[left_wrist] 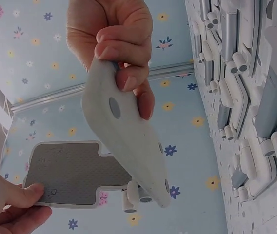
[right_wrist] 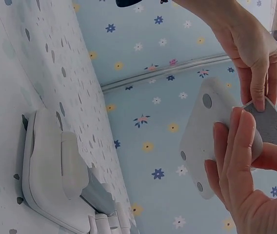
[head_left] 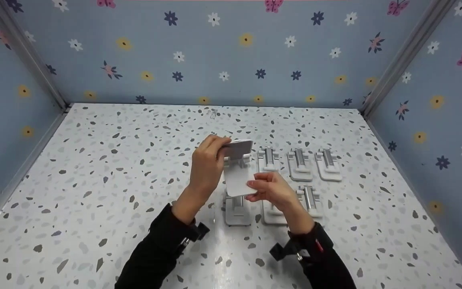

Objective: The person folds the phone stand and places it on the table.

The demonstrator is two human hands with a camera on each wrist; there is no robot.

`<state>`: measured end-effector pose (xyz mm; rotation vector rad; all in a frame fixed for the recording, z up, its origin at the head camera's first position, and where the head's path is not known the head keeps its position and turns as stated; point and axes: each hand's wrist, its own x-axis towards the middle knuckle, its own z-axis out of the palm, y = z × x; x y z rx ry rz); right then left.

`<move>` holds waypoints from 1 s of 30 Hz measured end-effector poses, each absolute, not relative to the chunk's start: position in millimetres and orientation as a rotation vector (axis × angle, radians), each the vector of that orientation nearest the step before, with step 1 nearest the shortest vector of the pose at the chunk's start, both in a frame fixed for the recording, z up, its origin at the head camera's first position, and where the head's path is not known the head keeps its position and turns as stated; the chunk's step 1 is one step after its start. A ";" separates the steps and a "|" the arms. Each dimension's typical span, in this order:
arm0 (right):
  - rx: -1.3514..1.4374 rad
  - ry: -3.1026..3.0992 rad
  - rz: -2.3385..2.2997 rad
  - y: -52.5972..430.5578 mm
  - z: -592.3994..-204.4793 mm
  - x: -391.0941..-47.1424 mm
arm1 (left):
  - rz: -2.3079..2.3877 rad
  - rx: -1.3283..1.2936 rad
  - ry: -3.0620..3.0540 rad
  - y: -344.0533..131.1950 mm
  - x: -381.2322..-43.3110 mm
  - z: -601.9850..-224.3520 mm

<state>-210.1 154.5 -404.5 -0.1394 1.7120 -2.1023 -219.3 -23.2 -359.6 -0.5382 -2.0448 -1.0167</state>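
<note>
A white folding phone stand is held up above the table by both hands. My left hand pinches the stand's upper plate, which has a grey textured pad, between thumb and fingers. The lower corner of the white base is gripped by my right hand. In the right wrist view the base's underside shows small round grey feet. The plate and base stand at an angle to each other, joined at a hinge. Just below the hands, a folded phone stand lies on the table.
More folded phone stands lie in rows to the right, among them a far-right stand and a nearer one, partly behind the right forearm. The speckled white table is bounded by flower-patterned panels at the back and sides.
</note>
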 end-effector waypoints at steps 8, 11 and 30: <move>-0.146 1.752 -2.116 154.8 -404.9 -208.2 | -0.974 -0.576 -1.894 -19.5 -217.9 -365.3; -0.153 1.763 -2.112 156.0 -404.0 -207.6 | -0.975 -0.586 -1.864 -17.6 -216.7 -367.0; -0.039 1.746 -2.192 164.5 -399.3 -215.3 | -0.960 -0.707 -1.748 3.7 -207.8 -391.9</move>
